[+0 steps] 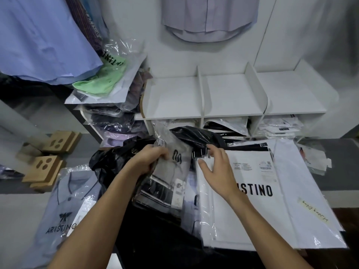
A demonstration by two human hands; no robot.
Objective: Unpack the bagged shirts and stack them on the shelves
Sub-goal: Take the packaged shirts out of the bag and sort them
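Observation:
My left hand [150, 159] grips the top of a grey shirt in a clear plastic bag [171, 171], which stands tilted over a black plastic sack [108, 162]. My right hand [215, 167] lies with fingers spread on a white bagged shirt [272, 200] printed with black letters, fingertips at its upper edge. A light blue bagged shirt [64, 206] lies at the lower left. The white shelf unit [174, 98] stands behind, with bare top compartments.
Bagged shirts fill the lower compartments [279, 127] and pile up at the left, topped by a green one [101, 80]. Shirts hang above: blue [42, 39] at left, pale lilac [209, 18] at centre. Two wooden blocks [48, 162] sit on the floor at left.

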